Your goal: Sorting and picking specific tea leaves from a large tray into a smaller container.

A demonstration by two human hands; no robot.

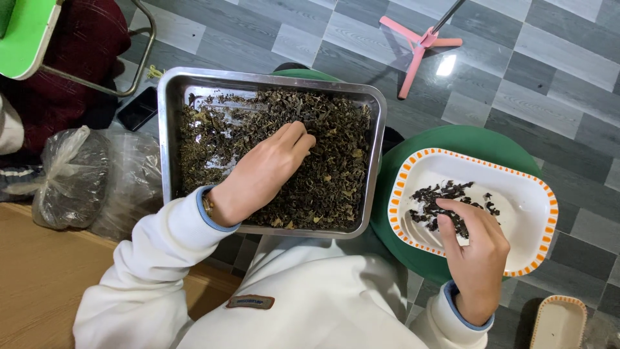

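Dried dark leaves [323, 168] are heaped in a steel tray [169, 129], and the left hand [265, 171] is laid among them, fingers bent and pressed into the heap — whether anything is pinched cannot be told. To the right, darker sorted pieces [445, 197] lie in a white dish with an orange-dashed rim [539, 187] set on a green stool [465, 139]; the right hand [478, 249] is held over them, fingertips drawn together on the pieces.

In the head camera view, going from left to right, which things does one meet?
Plastic bag → metal tray → left hand → pink stand → right hand → orange-rimmed white dish
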